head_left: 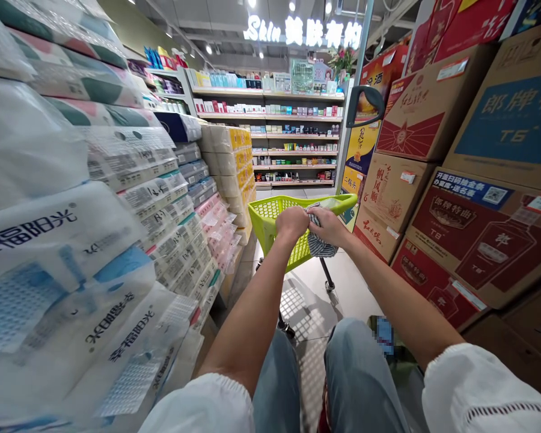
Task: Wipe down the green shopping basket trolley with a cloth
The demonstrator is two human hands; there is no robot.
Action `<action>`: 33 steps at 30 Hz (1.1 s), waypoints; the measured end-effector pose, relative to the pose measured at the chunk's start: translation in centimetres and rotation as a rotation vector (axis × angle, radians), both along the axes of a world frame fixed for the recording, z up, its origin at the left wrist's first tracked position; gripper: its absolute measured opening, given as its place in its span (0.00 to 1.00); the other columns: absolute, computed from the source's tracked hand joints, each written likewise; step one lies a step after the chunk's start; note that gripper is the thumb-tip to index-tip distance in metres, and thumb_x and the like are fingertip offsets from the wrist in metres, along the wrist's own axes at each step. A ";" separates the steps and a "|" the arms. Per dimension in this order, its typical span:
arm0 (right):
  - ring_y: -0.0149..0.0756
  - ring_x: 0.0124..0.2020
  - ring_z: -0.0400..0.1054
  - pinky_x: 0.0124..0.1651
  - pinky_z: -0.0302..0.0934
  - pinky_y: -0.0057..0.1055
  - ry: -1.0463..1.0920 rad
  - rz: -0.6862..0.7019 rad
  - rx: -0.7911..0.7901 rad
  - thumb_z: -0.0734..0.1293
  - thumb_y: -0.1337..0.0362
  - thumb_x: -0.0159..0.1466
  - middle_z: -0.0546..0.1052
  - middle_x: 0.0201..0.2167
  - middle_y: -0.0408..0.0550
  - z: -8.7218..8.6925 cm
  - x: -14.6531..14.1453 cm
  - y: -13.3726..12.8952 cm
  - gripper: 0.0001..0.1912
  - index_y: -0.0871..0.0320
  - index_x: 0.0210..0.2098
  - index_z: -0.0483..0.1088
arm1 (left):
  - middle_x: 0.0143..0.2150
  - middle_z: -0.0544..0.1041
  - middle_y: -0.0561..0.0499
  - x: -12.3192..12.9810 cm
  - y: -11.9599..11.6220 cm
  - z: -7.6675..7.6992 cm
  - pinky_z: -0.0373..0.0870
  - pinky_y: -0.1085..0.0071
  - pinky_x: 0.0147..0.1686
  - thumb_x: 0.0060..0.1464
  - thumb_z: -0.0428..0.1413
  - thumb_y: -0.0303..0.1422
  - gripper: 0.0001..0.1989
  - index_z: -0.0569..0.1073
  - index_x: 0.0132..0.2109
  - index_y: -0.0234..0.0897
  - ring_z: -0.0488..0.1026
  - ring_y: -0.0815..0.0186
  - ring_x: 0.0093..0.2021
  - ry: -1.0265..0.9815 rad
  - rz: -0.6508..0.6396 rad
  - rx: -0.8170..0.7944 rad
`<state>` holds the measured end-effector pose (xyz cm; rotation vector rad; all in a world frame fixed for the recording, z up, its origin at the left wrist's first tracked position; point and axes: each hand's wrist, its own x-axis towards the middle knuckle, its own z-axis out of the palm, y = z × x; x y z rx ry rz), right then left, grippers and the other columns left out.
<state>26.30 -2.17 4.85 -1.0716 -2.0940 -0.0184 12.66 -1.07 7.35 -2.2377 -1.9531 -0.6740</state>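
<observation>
A lime-green shopping cart [273,209] with a perforated basket and dark legs stands in front of me. My left hand [293,222] is closed in a fist at the cart's near handle, its fingertips hidden from me. Right beside it, my right hand [328,227] is closed on a grey-and-white striped cloth [321,245], which hangs down from the handle. The two hands nearly touch at the fingers. Part of the cart's green handle [348,203] shows beyond the right hand.
Plastic-wrapped tissue packs [139,153] are stacked high on the left, with yellow packs [241,153] farther on. Liquor cartons [473,231] rise on the right. Shelves of small boxes [270,114] cross the back. Partly blurred, a person [403,361] is low at the right.
</observation>
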 end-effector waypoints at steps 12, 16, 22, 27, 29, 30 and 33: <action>0.43 0.42 0.67 0.44 0.60 0.36 0.015 -0.532 -0.026 0.60 0.57 0.62 0.78 0.39 0.52 1.8 2.5 2.6 0.18 0.59 0.44 0.75 | 0.37 0.80 0.42 -2.3 0.6 -1.7 0.66 0.66 0.36 0.64 0.34 0.40 0.29 0.79 0.38 0.35 0.76 0.58 0.37 0.121 -0.078 0.149; 0.43 0.46 0.66 0.47 0.60 0.36 -0.062 -0.349 0.022 0.61 0.56 0.62 0.78 0.41 0.50 1.4 -1.3 0.9 0.17 0.56 0.43 0.75 | 0.37 0.80 0.41 -2.3 0.7 -1.9 0.65 0.67 0.35 0.63 0.37 0.40 0.26 0.79 0.38 0.35 0.76 0.58 0.37 0.141 -0.074 0.162; 0.44 0.45 0.67 0.48 0.61 0.38 -0.114 -0.316 -0.009 0.63 0.57 0.61 0.78 0.43 0.50 2.1 1.1 1.3 0.17 0.54 0.45 0.75 | 0.37 0.80 0.39 -3.0 0.2 -1.8 0.63 0.67 0.36 0.65 0.35 0.41 0.29 0.79 0.37 0.33 0.76 0.59 0.38 0.135 -0.105 0.173; 0.43 0.40 0.69 0.44 0.61 0.36 -0.008 -0.486 -0.064 0.60 0.55 0.62 0.79 0.38 0.51 2.3 2.5 1.7 0.18 0.56 0.43 0.76 | 0.36 0.80 0.39 -2.5 0.1 -1.9 0.62 0.68 0.35 0.65 0.35 0.40 0.30 0.80 0.36 0.32 0.76 0.59 0.37 0.103 -0.077 0.180; 0.43 0.41 0.68 0.46 0.61 0.37 -0.034 -0.423 -0.041 0.61 0.55 0.62 0.79 0.38 0.51 2.0 0.4 1.1 0.17 0.55 0.42 0.76 | 0.36 0.80 0.39 -2.4 0.2 -2.0 0.62 0.68 0.35 0.64 0.37 0.39 0.28 0.80 0.37 0.32 0.76 0.59 0.37 0.098 -0.078 0.186; 0.43 0.43 0.67 0.48 0.61 0.38 -0.055 -0.380 -0.022 0.61 0.55 0.62 0.78 0.39 0.51 1.8 -0.9 0.8 0.17 0.55 0.41 0.76 | 0.37 0.80 0.39 -2.4 0.2 -2.1 0.62 0.68 0.35 0.64 0.38 0.39 0.27 0.80 0.36 0.33 0.76 0.58 0.37 0.102 -0.086 0.185; 0.45 0.47 0.66 0.50 0.60 0.39 -0.106 -0.312 0.041 0.61 0.55 0.62 0.78 0.41 0.51 1.5 -3.1 0.2 0.16 0.55 0.41 0.76 | 0.37 0.80 0.39 -3.0 0.2 -2.1 0.61 0.68 0.34 0.63 0.40 0.38 0.24 0.80 0.36 0.34 0.76 0.57 0.37 0.123 -0.109 0.192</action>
